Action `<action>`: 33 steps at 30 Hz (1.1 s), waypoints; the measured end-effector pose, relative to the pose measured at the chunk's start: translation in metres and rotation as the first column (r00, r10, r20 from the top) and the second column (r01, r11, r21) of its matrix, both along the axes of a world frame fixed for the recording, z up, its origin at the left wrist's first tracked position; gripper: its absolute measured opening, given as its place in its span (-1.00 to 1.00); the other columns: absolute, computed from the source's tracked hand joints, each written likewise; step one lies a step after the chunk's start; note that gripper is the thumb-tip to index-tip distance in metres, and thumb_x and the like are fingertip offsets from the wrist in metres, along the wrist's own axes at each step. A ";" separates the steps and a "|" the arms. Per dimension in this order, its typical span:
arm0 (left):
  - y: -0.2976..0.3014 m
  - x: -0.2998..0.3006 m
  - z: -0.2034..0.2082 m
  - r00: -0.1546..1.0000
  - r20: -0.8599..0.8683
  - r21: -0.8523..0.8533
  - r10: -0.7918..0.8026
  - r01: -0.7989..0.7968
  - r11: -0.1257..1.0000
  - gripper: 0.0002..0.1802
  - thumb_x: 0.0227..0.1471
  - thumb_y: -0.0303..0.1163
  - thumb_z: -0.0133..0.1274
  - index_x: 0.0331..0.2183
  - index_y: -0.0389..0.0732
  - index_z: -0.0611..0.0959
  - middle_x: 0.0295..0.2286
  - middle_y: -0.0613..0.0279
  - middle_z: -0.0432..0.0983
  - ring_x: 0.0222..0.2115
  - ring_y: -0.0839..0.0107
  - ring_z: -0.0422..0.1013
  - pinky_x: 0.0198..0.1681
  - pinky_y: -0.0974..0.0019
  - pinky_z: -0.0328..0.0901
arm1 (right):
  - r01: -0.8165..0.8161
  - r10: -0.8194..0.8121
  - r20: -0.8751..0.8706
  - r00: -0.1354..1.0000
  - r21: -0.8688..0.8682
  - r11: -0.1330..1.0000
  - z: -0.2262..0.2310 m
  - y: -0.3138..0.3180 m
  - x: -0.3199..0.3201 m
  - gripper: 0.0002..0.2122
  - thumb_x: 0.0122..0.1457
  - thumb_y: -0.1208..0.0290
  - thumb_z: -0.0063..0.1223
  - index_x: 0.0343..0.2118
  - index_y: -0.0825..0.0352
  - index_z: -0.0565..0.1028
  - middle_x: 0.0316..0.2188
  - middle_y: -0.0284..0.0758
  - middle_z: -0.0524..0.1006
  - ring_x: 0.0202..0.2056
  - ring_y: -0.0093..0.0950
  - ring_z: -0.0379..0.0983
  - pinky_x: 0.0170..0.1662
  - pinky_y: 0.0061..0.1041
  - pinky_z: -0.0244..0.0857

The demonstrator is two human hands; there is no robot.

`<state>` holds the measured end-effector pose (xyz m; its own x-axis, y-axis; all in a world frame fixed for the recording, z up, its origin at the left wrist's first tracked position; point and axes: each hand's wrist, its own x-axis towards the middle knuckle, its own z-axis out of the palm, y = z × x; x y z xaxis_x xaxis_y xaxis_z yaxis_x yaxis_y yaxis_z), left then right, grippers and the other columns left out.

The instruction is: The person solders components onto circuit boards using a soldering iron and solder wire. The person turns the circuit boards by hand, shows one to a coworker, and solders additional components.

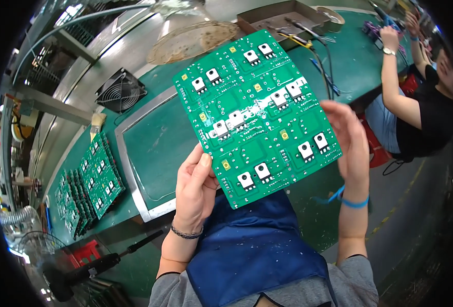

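A green circuit board [254, 148] is held up tilted before me, its face covered with pairs of black components with white squares and small yellow parts. My left hand [194, 187] grips its lower left edge, thumb on the face and fingers behind. Beside the right edge, my right hand [352, 140] has its fingers stretched out and apart, holding nothing; whether it touches the edge I cannot tell. A blue band [355, 203] circles that wrist, one loose end sticking out.
On the green table lie a metal frame [125, 153] and, to its left, stacked circuit boards [101, 176] with a brush [97, 123]. A black fan [120, 91], a stained round board [193, 42] and an open box [282, 20] stand farther back. Another person [416, 107] works at right.
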<state>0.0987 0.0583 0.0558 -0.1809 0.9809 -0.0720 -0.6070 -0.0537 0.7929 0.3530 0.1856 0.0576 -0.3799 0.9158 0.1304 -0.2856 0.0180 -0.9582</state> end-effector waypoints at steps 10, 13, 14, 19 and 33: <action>0.050 0.091 -0.009 0.972 0.006 0.035 -0.234 0.233 0.972 -0.53 0.25 -0.31 -0.16 0.11 -0.32 0.27 -0.10 0.16 0.46 -0.17 0.43 0.47 -0.09 0.28 0.41 | 0.284 -0.290 -0.337 0.896 -0.069 0.957 -0.021 -0.073 0.027 -0.45 0.24 0.40 -0.04 0.22 0.42 0.03 0.12 -0.19 0.25 0.11 -0.39 0.26 0.11 -0.30 0.22; 0.078 0.118 -0.018 0.942 0.058 0.034 -0.331 0.330 0.943 -0.54 0.25 -0.31 -0.17 0.11 -0.32 0.27 -0.09 0.16 0.45 -0.16 0.42 0.47 -0.08 0.27 0.41 | 0.352 -0.354 -0.372 0.858 -0.075 0.933 -0.023 -0.057 0.055 -0.50 0.24 0.45 -0.07 0.20 0.43 0.06 0.09 -0.20 0.29 0.07 -0.41 0.30 0.09 -0.31 0.24; 0.087 0.128 -0.020 0.928 0.061 0.036 -0.367 0.365 0.930 -0.55 0.26 -0.31 -0.17 0.10 -0.32 0.27 -0.09 0.16 0.45 -0.15 0.42 0.47 -0.08 0.28 0.41 | 0.353 -0.353 -0.384 0.853 -0.073 0.933 -0.024 -0.050 0.066 -0.50 0.24 0.44 -0.07 0.18 0.43 0.07 0.07 -0.20 0.31 0.04 -0.42 0.33 0.07 -0.32 0.26; 0.140 0.174 -0.031 0.884 0.093 0.070 -0.459 0.454 0.888 -0.57 0.27 -0.32 -0.19 0.09 -0.31 0.29 -0.08 0.18 0.44 -0.14 0.44 0.46 -0.10 0.33 0.41 | 0.482 -0.497 -0.402 0.769 -0.146 0.864 -0.029 -0.014 0.095 -0.58 0.24 0.46 -0.14 0.15 0.40 0.15 0.02 -0.25 0.36 0.01 -0.44 0.36 0.07 -0.34 0.26; 0.227 0.249 -0.062 0.946 0.040 -0.044 -0.321 0.323 0.945 -0.68 0.27 -0.28 -0.19 -0.06 -0.29 0.41 -0.26 0.25 0.52 -0.36 0.48 0.49 -0.26 0.33 0.44 | 0.633 -0.621 -0.355 0.699 -0.097 0.768 -0.070 0.059 0.131 -0.62 0.30 0.40 -0.15 0.12 0.45 0.20 0.04 -0.20 0.34 0.03 -0.44 0.31 0.13 -0.37 0.18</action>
<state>0.3479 0.2851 -0.0064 0.1470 0.9815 -0.1225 -0.6108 0.1875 0.7693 0.4845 0.2442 -0.0127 0.3573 0.9189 0.1671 -0.5076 0.3412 -0.7912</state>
